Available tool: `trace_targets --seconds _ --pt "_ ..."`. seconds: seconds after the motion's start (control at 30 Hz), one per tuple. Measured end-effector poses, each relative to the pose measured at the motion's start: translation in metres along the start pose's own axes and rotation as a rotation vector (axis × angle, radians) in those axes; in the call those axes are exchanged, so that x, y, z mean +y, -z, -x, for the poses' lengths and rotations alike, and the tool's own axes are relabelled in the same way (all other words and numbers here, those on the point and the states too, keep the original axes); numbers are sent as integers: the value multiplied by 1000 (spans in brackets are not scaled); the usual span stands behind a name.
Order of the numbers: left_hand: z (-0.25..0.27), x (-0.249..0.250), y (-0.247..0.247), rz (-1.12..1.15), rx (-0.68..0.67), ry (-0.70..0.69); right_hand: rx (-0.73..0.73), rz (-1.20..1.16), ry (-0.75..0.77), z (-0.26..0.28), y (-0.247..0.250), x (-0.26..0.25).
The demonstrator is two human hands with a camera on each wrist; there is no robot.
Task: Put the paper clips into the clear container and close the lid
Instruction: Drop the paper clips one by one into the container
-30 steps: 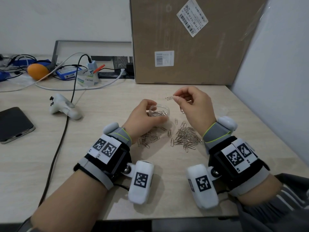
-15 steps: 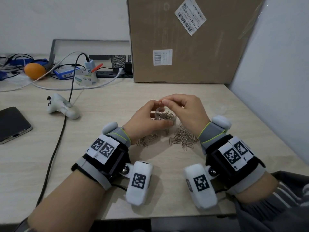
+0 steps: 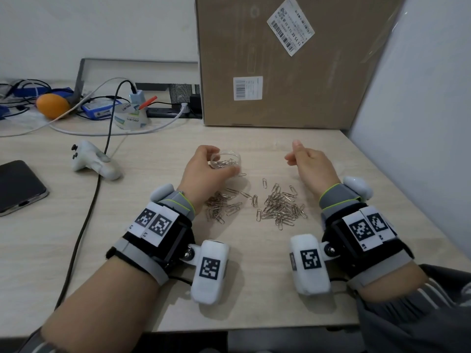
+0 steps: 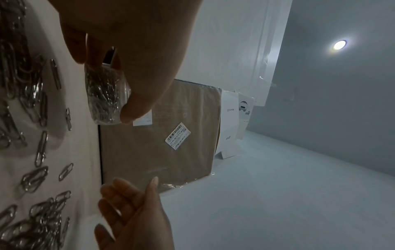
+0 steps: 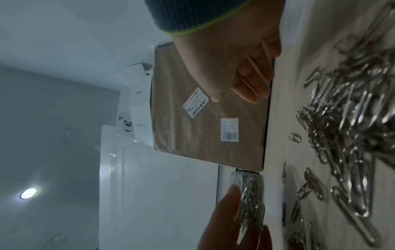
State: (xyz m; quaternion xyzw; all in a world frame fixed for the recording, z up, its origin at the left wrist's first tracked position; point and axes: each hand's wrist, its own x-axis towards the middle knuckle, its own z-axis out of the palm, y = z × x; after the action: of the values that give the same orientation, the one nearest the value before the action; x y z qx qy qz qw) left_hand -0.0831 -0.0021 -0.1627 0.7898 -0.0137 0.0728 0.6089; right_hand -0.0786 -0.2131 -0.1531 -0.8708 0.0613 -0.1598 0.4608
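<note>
My left hand (image 3: 216, 164) grips a small round clear container (image 3: 230, 157) that stands on the table and holds several silver paper clips. In the left wrist view my thumb and fingers (image 4: 149, 81) wrap round the container (image 4: 107, 94). My right hand (image 3: 293, 152) hovers to the right of it, fingers relaxed, holding nothing; the right wrist view shows its fingers (image 5: 252, 81) loose and bare. Two heaps of loose paper clips lie between my wrists, one on the left (image 3: 224, 203) and a denser one on the right (image 3: 283, 208).
A big cardboard box (image 3: 293, 72) stands at the back and a white wall panel (image 3: 420, 123) closes the right side. On the left lie a white controller (image 3: 94, 160), a black phone (image 3: 17, 186), a black cable (image 3: 86, 212) and clutter with an orange (image 3: 52, 105).
One second ago my right hand pinched a clip above the container, then brought it to the rim. Now that hand has drawn back to the right, holding nothing. The left hand still holds the container.
</note>
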Motion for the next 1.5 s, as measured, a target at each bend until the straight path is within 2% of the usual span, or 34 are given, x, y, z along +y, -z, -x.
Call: trace_targets --seconds 0.1,0.23,0.4,0.5,0.6,0.7,0.8,0.93,1.07,1.2,1.33,1.5 --pt "-2 -2 1 18 16 23 -104 -30 -82 1 -3 7" --pt "-3 -3 0 20 1 33 -198 -284 -181 10 -17 9" --pt "-2 -3 0 24 -5 51 -409 -338 -116 22 -20 -3" --pt "-1 -2 1 16 -3 51 -426 -390 -102 22 -11 -7" --pt "-1 -2 1 21 -10 53 -306 -287 -163 16 6 -5" --pt "-1 -2 1 22 -13 53 -247 -10 -212 11 23 3" --pt "-1 -3 1 22 -15 55 -397 157 -287 14 27 5" --pt "-1 -3 0 25 -13 62 -572 95 -297 19 11 3" --pt "-1 -3 1 25 -12 59 -593 -123 -183 22 3 -4" --pt "-2 -3 1 34 -14 62 -604 -199 -220 23 12 -8" --pt "-1 -3 1 24 -20 60 -818 -52 -275 27 19 -8" --pt "-1 -2 1 26 -14 65 -1039 -8 -230 36 12 -11"
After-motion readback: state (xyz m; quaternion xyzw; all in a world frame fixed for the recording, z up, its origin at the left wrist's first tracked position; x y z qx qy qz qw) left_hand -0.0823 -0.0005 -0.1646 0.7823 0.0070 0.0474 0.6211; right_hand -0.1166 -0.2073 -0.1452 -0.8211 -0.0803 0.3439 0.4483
